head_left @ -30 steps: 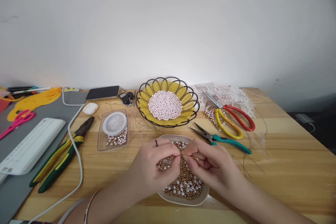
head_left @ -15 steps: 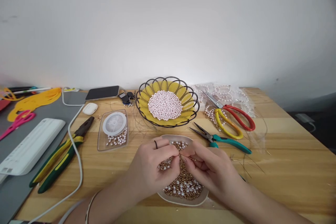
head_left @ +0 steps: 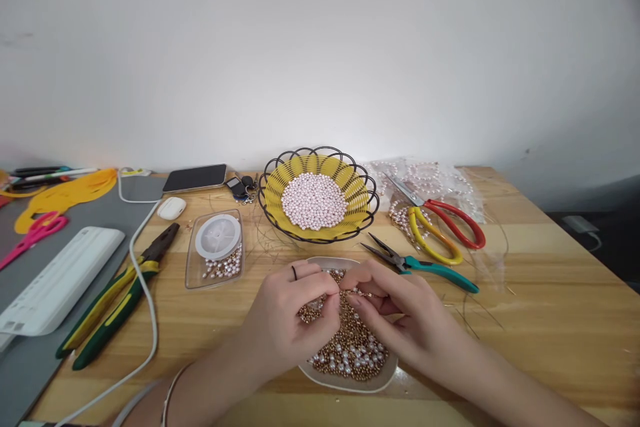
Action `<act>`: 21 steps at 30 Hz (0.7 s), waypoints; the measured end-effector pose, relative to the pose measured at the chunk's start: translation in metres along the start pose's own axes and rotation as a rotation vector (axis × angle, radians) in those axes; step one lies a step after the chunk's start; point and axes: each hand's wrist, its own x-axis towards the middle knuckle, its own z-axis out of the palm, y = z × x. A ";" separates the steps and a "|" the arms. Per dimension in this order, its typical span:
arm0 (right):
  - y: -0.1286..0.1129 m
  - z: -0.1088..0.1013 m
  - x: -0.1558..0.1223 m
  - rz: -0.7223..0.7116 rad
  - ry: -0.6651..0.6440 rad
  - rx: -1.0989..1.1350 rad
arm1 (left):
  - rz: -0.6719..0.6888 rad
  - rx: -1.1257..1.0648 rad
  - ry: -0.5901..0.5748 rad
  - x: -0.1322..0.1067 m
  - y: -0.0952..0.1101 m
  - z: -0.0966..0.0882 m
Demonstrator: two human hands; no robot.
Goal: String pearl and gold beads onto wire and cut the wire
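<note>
My left hand (head_left: 300, 313) is closed in a pinch, thumb against forefinger; what its tips hold is too small to make out. Close beside it, my right hand (head_left: 400, 307) pinches a short strand of small gold beads (head_left: 366, 293), partly hidden by the fingers. Both hands hover over a pale dish (head_left: 350, 384) full of gold beads and white pearl beads (head_left: 357, 350). Behind the dish stands a yellow basket with a black looped rim (head_left: 265, 203), holding many pale pink beads (head_left: 314, 201).
Teal-handled needle-nose pliers (head_left: 425, 265) and red-and-yellow scissors (head_left: 433, 213) lie right, by bagged bead strands (head_left: 445, 180). Left are a clear box with a thread spool (head_left: 219, 237), green-and-yellow pliers (head_left: 120, 293), a white cable (head_left: 150, 300), a power bank (head_left: 65, 280) and a phone (head_left: 196, 177).
My right hand's fingers have lifted and opened out slightly, and a bit of the gold bead strand now shows between them. My left hand has barely moved and stays pinched.
</note>
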 end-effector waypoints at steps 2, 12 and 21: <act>-0.002 -0.001 0.001 0.007 -0.007 0.032 | 0.005 -0.003 -0.001 0.001 0.001 -0.001; -0.002 -0.001 0.004 0.002 -0.008 0.093 | 0.050 0.049 0.017 0.001 -0.001 0.001; -0.002 -0.004 0.006 -0.013 0.030 0.050 | -0.011 0.026 0.004 0.000 0.001 0.000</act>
